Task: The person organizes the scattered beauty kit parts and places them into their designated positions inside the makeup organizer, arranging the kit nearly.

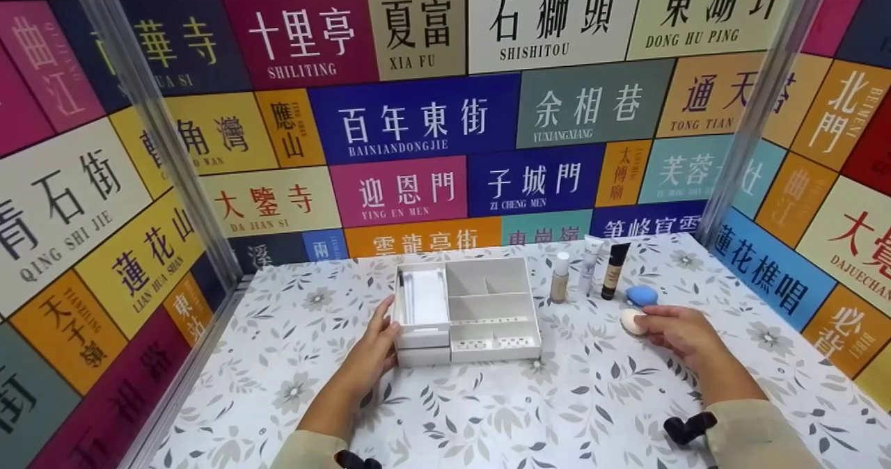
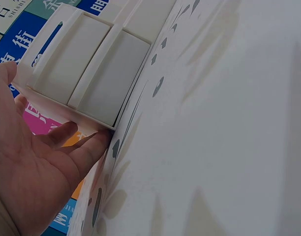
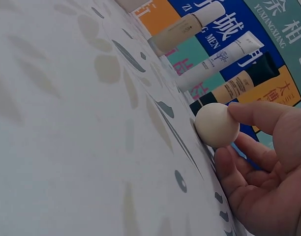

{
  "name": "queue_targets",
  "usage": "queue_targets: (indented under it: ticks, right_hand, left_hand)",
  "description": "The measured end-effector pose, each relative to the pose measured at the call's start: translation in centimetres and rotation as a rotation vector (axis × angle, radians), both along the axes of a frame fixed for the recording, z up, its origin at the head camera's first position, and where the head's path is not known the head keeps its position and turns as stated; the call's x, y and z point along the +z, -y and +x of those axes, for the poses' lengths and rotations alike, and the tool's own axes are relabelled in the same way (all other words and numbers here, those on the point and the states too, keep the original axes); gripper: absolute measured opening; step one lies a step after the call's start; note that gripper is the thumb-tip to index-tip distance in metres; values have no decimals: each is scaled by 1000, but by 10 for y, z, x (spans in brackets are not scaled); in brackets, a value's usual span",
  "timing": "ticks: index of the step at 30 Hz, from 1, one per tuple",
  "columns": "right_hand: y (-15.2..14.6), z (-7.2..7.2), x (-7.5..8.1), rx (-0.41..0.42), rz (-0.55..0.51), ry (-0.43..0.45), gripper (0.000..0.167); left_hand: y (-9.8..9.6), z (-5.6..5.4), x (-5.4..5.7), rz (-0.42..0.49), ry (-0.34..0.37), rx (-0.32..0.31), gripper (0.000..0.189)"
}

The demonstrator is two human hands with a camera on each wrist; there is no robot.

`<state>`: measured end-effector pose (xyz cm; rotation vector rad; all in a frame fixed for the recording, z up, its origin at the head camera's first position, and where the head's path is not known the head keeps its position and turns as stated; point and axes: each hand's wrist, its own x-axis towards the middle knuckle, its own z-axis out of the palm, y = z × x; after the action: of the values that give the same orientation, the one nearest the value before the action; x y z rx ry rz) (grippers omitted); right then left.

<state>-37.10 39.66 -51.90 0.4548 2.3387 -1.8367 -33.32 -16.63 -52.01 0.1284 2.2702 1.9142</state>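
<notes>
My right hand (image 1: 686,333) pinches a cream makeup sponge (image 1: 633,321) between thumb and fingers, low over the tabletop. Just behind it lies a blue makeup sponge (image 1: 642,295). In the right wrist view, the round end of the cream sponge (image 3: 217,125) sticks out past the fingertips. My left hand (image 1: 372,351) rests against the left side of a white desktop organizer (image 1: 493,267), its fingers extended. In the left wrist view, fingertips of the left hand (image 2: 52,152) touch the organizer's side near its lower corner, beside two drawer fronts (image 2: 111,78).
Behind the sponges stand a foundation bottle (image 1: 560,277) with a white cap, a pale tube (image 1: 590,267) and a black-and-beige tube (image 1: 614,274). White items lie in the organizer's left compartment. A leaf-patterned cloth covers the table (image 1: 487,413); colourful sign panels (image 1: 411,121) enclose it.
</notes>
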Motion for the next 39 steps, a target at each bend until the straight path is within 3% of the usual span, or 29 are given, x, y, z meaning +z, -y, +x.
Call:
queue_targets:
  ticks: [6,16,20,28,35,39]
  right_hand:
    - [2,-1,1,46,133,6,72]
    - [8,-2,2,45,131,6,67]
    - [15,-1,3,79,92,-31,67]
    - [35,2,17,136,-90,-78,57]
    - [49,4,22,159,-129,-81,52]
    - [62,10,30,169,-135,-129,54]
  left_hand:
    - [-1,-2,-1,4,14,8,62]
    - [-1,-2,-1,17,10,0,64]
    - [-1,-2,0,8,20,7,63]
    - [0,-2,1,8,22,2,62]
    - [0,-3,0,10,24,4,61]
    - [-1,-2,0,4,23,6,63]
